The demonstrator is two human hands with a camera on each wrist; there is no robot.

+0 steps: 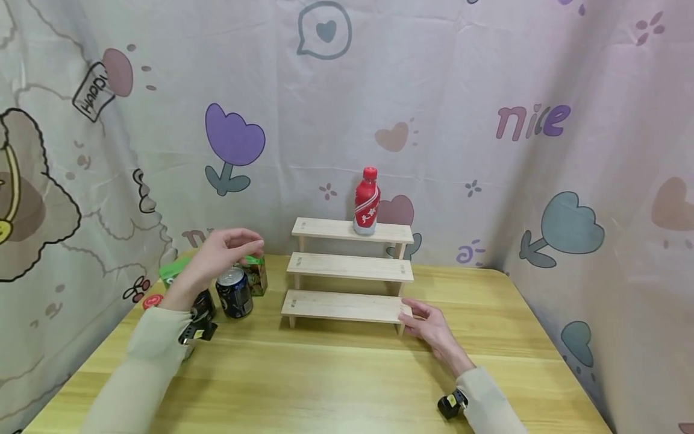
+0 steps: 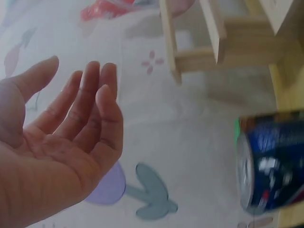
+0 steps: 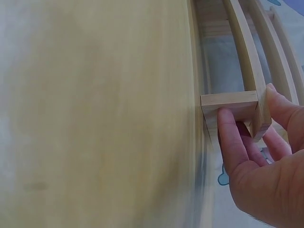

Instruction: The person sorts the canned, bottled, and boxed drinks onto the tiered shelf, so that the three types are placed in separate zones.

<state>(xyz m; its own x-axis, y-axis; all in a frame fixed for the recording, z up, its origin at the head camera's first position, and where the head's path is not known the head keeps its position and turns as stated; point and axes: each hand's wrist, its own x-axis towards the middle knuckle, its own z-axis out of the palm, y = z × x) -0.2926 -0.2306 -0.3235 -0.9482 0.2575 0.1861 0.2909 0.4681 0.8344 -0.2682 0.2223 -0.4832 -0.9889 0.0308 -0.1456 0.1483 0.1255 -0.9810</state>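
A three-tier wooden display shelf (image 1: 341, 306) stands on the table, with a red bottle (image 1: 367, 205) upright on its top tier. My right hand (image 1: 431, 327) grips the right end of the lowest tier. In the right wrist view, the thumb lies on the upper side of the tier board (image 3: 248, 57) and the fingers reach beneath it, against the leg. Left of the shelf, my left hand (image 1: 217, 259) hovers over a dark blue can (image 1: 235, 296), holding nothing. Its fingers are loosely bent, palm showing in the left wrist view, apart from the can (image 2: 275, 166).
Behind the blue can is a small green-topped box (image 1: 257, 277). Another dark can (image 1: 203, 306), a green package (image 1: 171, 271) and a red cap (image 1: 153, 301) are partly hidden by my left arm. A patterned curtain (image 1: 336, 114) hangs behind the table (image 1: 325, 386).
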